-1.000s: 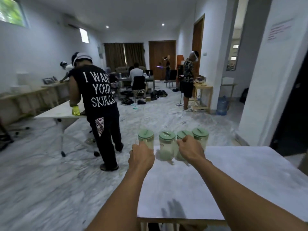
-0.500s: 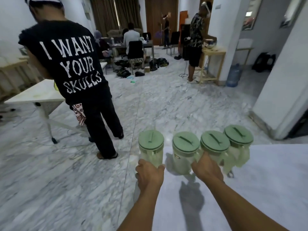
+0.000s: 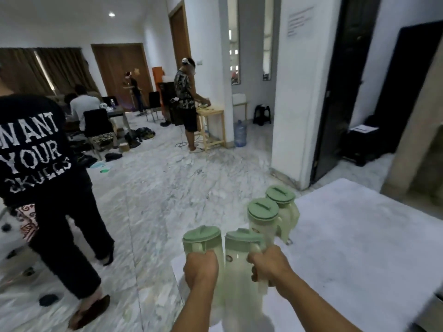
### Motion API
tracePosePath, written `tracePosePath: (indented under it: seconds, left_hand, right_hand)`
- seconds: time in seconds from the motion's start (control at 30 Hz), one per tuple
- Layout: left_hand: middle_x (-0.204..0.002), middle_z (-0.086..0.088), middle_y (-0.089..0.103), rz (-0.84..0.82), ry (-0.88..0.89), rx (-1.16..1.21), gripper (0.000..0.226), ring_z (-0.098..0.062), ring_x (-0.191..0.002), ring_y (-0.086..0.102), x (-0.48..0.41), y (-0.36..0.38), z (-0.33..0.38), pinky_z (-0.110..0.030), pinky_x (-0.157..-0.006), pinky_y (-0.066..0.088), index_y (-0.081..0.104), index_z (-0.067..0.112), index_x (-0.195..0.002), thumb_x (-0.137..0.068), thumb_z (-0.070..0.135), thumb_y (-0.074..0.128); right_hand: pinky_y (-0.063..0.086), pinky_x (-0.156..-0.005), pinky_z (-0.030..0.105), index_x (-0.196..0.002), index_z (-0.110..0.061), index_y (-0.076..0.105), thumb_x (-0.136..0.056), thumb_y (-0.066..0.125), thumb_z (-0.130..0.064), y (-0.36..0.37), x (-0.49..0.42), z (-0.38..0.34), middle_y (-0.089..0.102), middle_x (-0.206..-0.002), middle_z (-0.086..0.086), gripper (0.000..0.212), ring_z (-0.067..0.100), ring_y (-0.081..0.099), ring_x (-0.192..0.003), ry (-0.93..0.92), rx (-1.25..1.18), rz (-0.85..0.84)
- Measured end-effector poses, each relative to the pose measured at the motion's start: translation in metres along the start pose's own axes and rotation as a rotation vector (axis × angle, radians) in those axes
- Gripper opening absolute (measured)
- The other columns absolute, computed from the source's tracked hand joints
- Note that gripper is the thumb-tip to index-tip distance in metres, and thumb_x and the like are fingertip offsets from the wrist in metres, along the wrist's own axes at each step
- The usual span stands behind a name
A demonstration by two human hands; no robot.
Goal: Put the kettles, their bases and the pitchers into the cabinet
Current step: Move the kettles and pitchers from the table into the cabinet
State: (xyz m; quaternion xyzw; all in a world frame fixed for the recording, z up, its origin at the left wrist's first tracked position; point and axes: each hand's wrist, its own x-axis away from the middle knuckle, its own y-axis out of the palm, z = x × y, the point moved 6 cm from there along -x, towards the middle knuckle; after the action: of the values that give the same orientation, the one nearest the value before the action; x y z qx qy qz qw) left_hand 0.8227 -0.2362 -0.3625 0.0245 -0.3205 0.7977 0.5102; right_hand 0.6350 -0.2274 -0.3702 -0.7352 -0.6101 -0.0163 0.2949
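Several pale green pitchers with green lids are at the left edge of a white marble table [image 3: 359, 236]. My left hand [image 3: 201, 269] grips the handle of the leftmost pitcher [image 3: 203, 238]. Right beside it, my right hand [image 3: 268, 264] is closed around the handle of the second pitcher [image 3: 239, 255]. Both held pitchers are raised toward me and tilted. Two more pitchers, one [image 3: 262, 218] and another [image 3: 282, 204] behind it, stand on the table farther away. No kettle, base or cabinet shows.
A person in a black printed shirt [image 3: 36, 164] stands close on the left on the marble floor. Another person works at a small wooden table [image 3: 213, 121] by a white pillar [image 3: 299, 92]. Dark doorways open at the right.
Both hands have lifted their pitchers off the row and drawn them toward me. The view has swung to the right, leaving two pitchers on the table.
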Motion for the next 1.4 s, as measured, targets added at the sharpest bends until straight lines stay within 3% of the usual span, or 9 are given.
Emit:
tracePosePath:
  seconds: [0.1, 0.23, 0.33, 0.53, 0.7, 0.83, 1.03, 1.23, 1.4]
  left_hand:
    - [-0.117, -0.022, 0.064, -0.091, 0.108, 0.029, 0.042, -0.038, -0.104, 0.063, 0.035, -0.018, 0.031, -0.039, -0.087, 0.053, 0.060, -0.002, -0.116, -0.091, 0.031, 0.057]
    - [-0.103, -0.020, 0.070, -0.229, 0.283, 0.082, 0.045, -0.037, -0.093, 0.066, 0.088, -0.019, 0.090, -0.036, -0.075, 0.052, 0.067, -0.001, -0.104, -0.088, 0.040, 0.057]
    - [-0.095, -0.017, 0.073, -0.315, 0.396, 0.119, 0.046, -0.034, -0.086, 0.069, 0.139, 0.001, 0.134, -0.037, -0.077, 0.057, 0.071, 0.002, -0.096, -0.083, 0.044, 0.058]
    - [-0.085, -0.016, 0.073, -0.604, 0.594, 0.211, 0.034, -0.033, -0.079, 0.070, 0.277, 0.082, 0.198, -0.030, -0.062, 0.051, 0.071, 0.003, -0.087, -0.079, 0.035, 0.060]
    - [-0.096, -0.018, 0.073, -0.822, 0.713, 0.217, 0.050, -0.037, -0.090, 0.068, 0.415, 0.181, 0.217, -0.041, -0.079, 0.055, 0.073, 0.004, -0.095, -0.078, 0.048, 0.054]
    - [-0.105, -0.024, 0.071, -0.988, 0.739, 0.200, 0.077, -0.041, -0.099, 0.067, 0.530, 0.273, 0.222, -0.051, -0.090, 0.054, 0.069, -0.002, -0.103, -0.072, 0.060, 0.036]
    - [-0.110, -0.021, 0.069, -1.005, 0.776, 0.206, 0.057, -0.038, -0.099, 0.064, 0.675, 0.360, 0.248, -0.042, -0.088, 0.052, 0.069, 0.000, -0.107, -0.089, 0.040, 0.032]
    - [-0.111, -0.023, 0.068, -1.051, 0.774, 0.246, 0.057, -0.038, -0.101, 0.065, 0.791, 0.464, 0.292, -0.048, -0.091, 0.051, 0.066, 0.001, -0.108, -0.097, 0.042, 0.027]
    - [-0.112, -0.023, 0.067, -1.080, 0.855, 0.252, 0.063, -0.038, -0.105, 0.063, 0.851, 0.554, 0.323, -0.048, -0.090, 0.049, 0.065, -0.001, -0.110, -0.100, 0.044, 0.022]
  right_hand:
    - [0.044, -0.044, 0.023, -0.079, -0.008, 0.059, -0.080, 0.062, -0.011, -0.041, 0.048, -0.012, 0.060, -0.060, 0.008, 0.004, 0.024, 0.062, -0.046, 0.027, -0.085, 0.120]
    - [0.046, -0.048, 0.026, -0.080, -0.007, 0.059, -0.079, 0.061, -0.009, -0.122, 0.101, -0.032, 0.060, -0.061, 0.011, 0.003, 0.025, 0.060, -0.044, -0.020, -0.173, 0.324]
    - [0.046, -0.050, 0.030, -0.080, -0.005, 0.057, -0.081, 0.060, -0.006, -0.189, 0.139, -0.033, 0.054, -0.059, 0.012, 0.003, 0.025, 0.054, -0.045, -0.060, -0.276, 0.465]
    - [0.041, -0.049, 0.029, -0.092, 0.001, 0.065, -0.086, 0.066, -0.013, -0.319, 0.223, 0.011, 0.051, -0.060, 0.009, 0.015, 0.019, 0.048, -0.048, -0.119, -0.460, 0.791]
    - [0.040, -0.052, 0.030, -0.085, -0.009, 0.064, -0.091, 0.064, -0.038, -0.429, 0.293, 0.080, 0.051, -0.059, 0.005, 0.030, 0.019, 0.048, -0.052, -0.140, -0.572, 1.040]
    - [0.031, -0.048, 0.026, -0.077, -0.016, 0.054, -0.098, 0.047, -0.050, -0.526, 0.345, 0.140, 0.044, -0.057, 0.002, 0.041, 0.015, 0.040, -0.047, -0.144, -0.621, 1.194]
    - [0.037, -0.055, 0.030, -0.071, -0.014, 0.054, -0.102, 0.038, -0.036, -0.680, 0.401, 0.216, 0.052, -0.061, 0.007, 0.042, 0.020, 0.047, -0.054, -0.101, -0.539, 1.415]
    - [0.039, -0.060, 0.032, -0.105, -0.004, 0.060, -0.104, 0.035, -0.035, -0.820, 0.421, 0.262, 0.062, -0.082, 0.014, 0.040, 0.022, 0.052, -0.066, -0.099, -0.546, 1.510]
    - [0.044, -0.072, 0.039, -0.106, 0.001, 0.064, -0.103, 0.033, -0.040, -0.918, 0.394, 0.299, 0.066, -0.083, 0.013, 0.052, 0.024, 0.054, -0.069, -0.063, -0.505, 1.561]
